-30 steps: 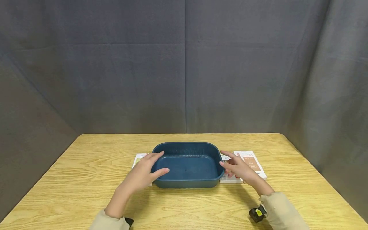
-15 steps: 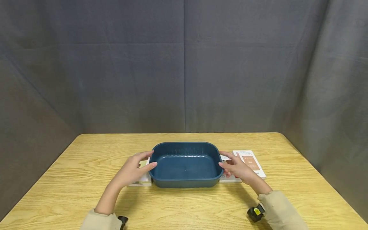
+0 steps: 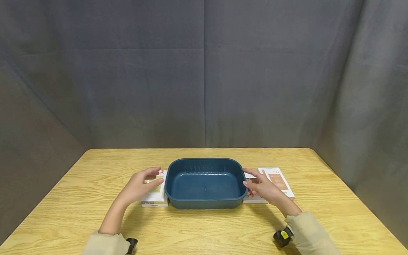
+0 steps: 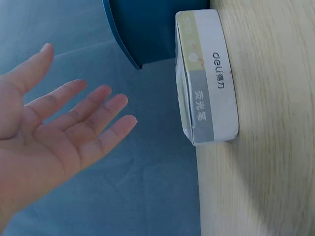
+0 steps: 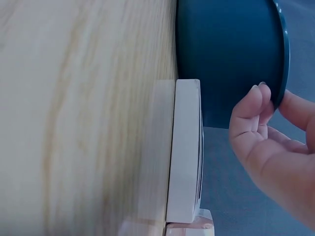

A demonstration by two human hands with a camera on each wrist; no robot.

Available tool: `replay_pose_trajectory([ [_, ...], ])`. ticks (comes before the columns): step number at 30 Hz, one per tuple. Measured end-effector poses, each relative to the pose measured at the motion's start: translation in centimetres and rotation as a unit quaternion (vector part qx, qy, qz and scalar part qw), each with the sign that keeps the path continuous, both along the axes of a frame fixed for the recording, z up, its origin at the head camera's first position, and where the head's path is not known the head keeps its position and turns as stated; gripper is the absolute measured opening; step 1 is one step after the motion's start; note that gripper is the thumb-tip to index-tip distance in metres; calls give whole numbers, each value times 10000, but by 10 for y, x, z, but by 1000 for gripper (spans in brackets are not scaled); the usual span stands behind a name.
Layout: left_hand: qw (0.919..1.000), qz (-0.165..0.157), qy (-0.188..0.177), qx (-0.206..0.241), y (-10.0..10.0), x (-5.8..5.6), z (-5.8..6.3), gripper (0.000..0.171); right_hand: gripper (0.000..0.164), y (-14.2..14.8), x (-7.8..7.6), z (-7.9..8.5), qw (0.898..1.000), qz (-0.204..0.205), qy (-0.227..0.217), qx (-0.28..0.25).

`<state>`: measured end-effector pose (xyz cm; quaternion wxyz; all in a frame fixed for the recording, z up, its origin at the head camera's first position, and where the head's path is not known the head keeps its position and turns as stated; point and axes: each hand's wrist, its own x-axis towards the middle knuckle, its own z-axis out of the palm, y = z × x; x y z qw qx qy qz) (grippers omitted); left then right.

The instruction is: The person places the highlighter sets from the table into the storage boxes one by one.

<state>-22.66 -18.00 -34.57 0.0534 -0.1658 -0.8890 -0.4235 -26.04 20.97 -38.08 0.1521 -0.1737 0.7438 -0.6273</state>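
Note:
A dark blue plastic basin [image 3: 205, 204] with a rounded rim stands on the table. At its right end my right hand [image 3: 266, 186] holds the rim, thumb on the edge and the other fingers bent against the outer wall, as the right wrist view shows its fingers [image 5: 248, 110]. My left hand [image 3: 137, 186] hovers apart from the basin's left end with relaxed, spread fingers and holds nothing. Near that hand lies a white and yellow-green Deli highlighter box [image 4: 211, 78], right beside the basin.
On the right, a white box [image 3: 255, 199] lies against the basin, partly covered by my right hand. Farther right is a white box with a brown panel [image 3: 277, 179]. The wooden table [image 3: 204, 230] ends at a grey curtain [image 3: 204, 88].
My left hand has moved left, from over the basin's left rim to above the highlighter box, uncovering it. The right hand stays at the right rim, and the basin has shifted slightly left.

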Motion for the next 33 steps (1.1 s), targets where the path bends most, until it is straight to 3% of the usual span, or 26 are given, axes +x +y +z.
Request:
replay_pose_trajectory([
  [16, 9975, 56, -689, -162, -15, -5, -7, 54, 60, 0, -2, -3, 9986, 201, -209, -450],
  [33, 9841, 210, -1743, -261, -17, -8, -13, 69, 60, -1, -1, -1, 9985, 196, -275, -425],
])
